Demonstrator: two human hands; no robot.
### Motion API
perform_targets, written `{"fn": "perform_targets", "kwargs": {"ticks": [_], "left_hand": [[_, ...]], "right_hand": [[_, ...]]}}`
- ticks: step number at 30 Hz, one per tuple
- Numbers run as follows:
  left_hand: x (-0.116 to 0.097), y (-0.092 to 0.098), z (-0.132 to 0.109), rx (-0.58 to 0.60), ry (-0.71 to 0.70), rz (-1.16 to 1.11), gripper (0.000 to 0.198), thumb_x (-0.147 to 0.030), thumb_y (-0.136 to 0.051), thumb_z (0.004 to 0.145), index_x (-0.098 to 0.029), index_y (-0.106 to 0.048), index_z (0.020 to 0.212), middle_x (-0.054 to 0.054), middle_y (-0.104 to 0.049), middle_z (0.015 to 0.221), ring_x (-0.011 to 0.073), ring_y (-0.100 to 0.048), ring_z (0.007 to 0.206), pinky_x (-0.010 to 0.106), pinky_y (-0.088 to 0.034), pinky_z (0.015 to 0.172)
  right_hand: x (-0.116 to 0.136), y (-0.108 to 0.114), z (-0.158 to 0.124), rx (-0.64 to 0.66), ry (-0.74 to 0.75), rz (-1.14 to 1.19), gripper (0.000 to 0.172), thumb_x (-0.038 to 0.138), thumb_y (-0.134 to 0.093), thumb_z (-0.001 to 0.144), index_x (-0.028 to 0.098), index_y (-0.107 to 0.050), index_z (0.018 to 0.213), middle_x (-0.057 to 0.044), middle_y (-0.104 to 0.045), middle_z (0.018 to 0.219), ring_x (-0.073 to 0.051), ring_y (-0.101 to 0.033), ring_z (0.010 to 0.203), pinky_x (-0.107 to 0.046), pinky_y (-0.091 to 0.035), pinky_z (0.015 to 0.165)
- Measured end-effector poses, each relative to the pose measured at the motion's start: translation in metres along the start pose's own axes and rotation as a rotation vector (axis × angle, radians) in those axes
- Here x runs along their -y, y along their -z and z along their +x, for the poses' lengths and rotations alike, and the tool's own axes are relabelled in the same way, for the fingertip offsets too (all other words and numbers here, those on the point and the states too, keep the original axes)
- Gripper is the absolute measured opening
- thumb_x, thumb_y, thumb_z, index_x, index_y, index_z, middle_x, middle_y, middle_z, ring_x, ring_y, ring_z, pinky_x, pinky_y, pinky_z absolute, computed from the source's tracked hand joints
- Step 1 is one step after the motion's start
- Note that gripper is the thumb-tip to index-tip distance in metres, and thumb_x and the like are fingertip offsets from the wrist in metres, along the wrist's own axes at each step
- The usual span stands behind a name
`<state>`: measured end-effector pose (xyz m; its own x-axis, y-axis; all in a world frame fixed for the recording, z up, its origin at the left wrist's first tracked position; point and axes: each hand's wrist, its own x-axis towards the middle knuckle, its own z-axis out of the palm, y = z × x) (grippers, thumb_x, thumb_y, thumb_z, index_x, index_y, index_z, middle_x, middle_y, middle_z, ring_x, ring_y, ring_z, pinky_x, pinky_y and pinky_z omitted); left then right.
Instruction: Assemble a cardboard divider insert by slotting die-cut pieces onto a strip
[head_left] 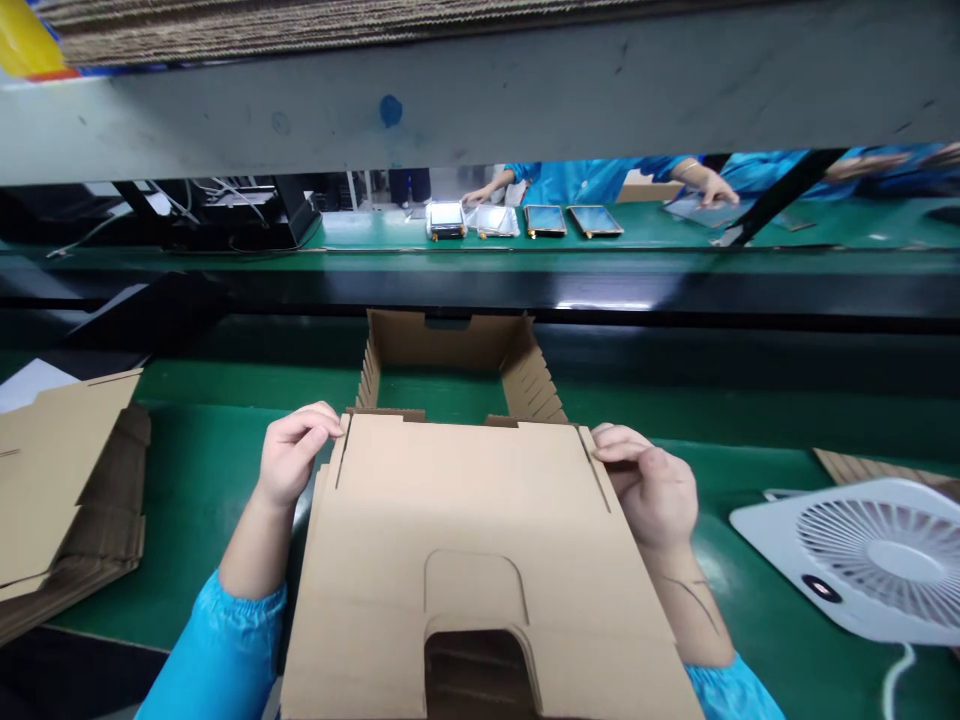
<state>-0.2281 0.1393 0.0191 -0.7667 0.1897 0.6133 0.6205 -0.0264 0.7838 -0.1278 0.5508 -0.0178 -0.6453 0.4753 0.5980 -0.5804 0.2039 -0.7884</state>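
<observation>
A flat brown cardboard sheet (480,500) with slots and a cut-out fills the lower middle of the view. On its upper left corner my left hand (294,452) is closed, thumb and fingers pinching the edge. The upper right corner is pinched in the same way by my right hand (654,484). Just beyond the sheet stands an open cardboard frame (450,340) with notched side walls, the green bench showing through it. More cardboard shows through the cut-out below.
Stacked flat cardboard (67,480) lies at the left; a white fan (862,560) lies at the right. Across the bench are several flat screen devices (546,220) and a co-worker's hand (709,186). A grey shelf beam (480,100) crosses overhead, carrying piled cardboard (300,30).
</observation>
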Motion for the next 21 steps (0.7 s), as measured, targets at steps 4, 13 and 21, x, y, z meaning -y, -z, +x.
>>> {"fn": "perform_targets", "kwargs": {"ticks": [4, 13, 21], "left_hand": [[0.0026, 0.0002, -0.0013, -0.076, 0.045, 0.061, 0.032, -0.051, -0.079, 0.096, -0.021, -0.087, 0.089, 0.012, -0.077, 0.088, 0.0246, -0.070, 0.082, 0.035, -0.055, 0.069], [0.0058, -0.0019, -0.0017, -0.110, 0.057, 0.209, 0.020, -0.038, -0.074, 0.100, -0.022, -0.087, 0.097, 0.010, -0.076, 0.100, 0.0241, -0.071, 0.095, 0.034, -0.057, 0.078], [0.0040, -0.0016, -0.0035, -0.071, -0.106, 0.140, 0.029, -0.050, -0.073, 0.095, -0.023, -0.073, 0.084, 0.012, -0.073, 0.119, 0.0323, -0.068, 0.113, 0.047, -0.056, 0.100]], "right_hand": [[0.0019, -0.0004, -0.0019, -0.039, -0.048, -0.048, 0.045, 0.064, -0.070, 0.098, 0.025, -0.084, 0.079, -0.010, -0.075, 0.091, -0.026, -0.070, 0.086, -0.041, -0.055, 0.072], [0.0033, -0.0043, 0.0016, 0.063, -0.098, -0.045, 0.039, 0.058, -0.067, 0.103, 0.024, -0.085, 0.096, -0.009, -0.069, 0.102, -0.022, -0.063, 0.088, -0.035, -0.051, 0.074], [0.0031, -0.0011, -0.0017, 0.064, 0.015, 0.073, 0.052, 0.056, -0.066, 0.104, 0.022, -0.069, 0.065, -0.008, -0.073, 0.121, -0.024, -0.069, 0.104, -0.041, -0.054, 0.096]]}}
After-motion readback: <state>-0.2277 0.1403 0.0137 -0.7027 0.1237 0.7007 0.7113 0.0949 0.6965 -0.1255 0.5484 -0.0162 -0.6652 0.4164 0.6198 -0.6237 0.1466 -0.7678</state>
